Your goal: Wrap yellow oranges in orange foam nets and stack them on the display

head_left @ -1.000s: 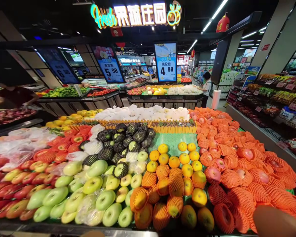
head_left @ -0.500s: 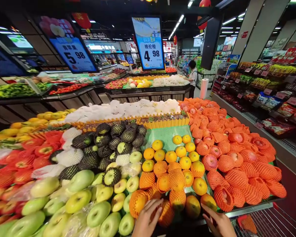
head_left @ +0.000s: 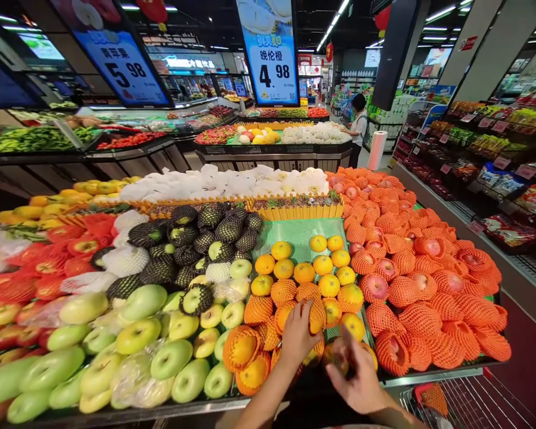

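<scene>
Cannot see the palm of the left hand [head_left: 300,335] near half past five, nor the part of a netted orange [head_left: 317,319] under its fingers; cannot tell whether closed on it. See the right hand [head_left: 358,376] smeared by blur at five o'clock, masking part of a shaded orange [head_left: 330,353]; cannot tell whether touching. Lose both forearms [head_left: 268,390] and, at four, the shopping cart [head_left: 469,396] past the bottom edge. Lose the tops of the price screens [head_left: 271,65] at twelve and ten. Cannot read the small shelf tags [head_left: 501,162] near three. Cannot see the feet of a distant person [head_left: 358,128] at two, behind coral-netted fruit [head_left: 386,205]
</scene>
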{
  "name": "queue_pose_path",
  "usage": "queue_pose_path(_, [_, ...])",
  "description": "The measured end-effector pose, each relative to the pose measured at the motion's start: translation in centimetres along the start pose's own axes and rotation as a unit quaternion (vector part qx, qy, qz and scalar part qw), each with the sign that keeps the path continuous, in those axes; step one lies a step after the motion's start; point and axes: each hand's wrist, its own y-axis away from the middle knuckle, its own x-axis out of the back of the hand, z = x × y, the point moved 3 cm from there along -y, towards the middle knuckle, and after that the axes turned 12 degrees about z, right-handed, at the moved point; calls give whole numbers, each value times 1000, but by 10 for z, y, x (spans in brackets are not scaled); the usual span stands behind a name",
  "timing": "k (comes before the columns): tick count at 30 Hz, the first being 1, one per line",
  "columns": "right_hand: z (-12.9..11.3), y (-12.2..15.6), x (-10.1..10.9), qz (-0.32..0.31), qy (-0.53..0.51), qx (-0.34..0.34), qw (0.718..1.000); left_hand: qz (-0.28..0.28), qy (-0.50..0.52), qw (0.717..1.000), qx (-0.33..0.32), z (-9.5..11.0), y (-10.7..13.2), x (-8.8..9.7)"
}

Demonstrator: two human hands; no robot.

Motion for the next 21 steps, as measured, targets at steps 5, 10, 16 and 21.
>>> queue_pose_path(5, [8,-33,16,-62,26,-57,996,73,84,992,61,19,8,9])
queue_pose_path(10, [30,-59,32,-58,-62,-207,975,97,315,939,96,49,30,9])
queue_pose_path(16, [26,-57,21,-107,-270,-400,869,150,242,957,56,70,43,-8])
queue_pose_path(21, [26,-61,27,-81,-312,-457,829,206,198,958,-21,78,41,-2])
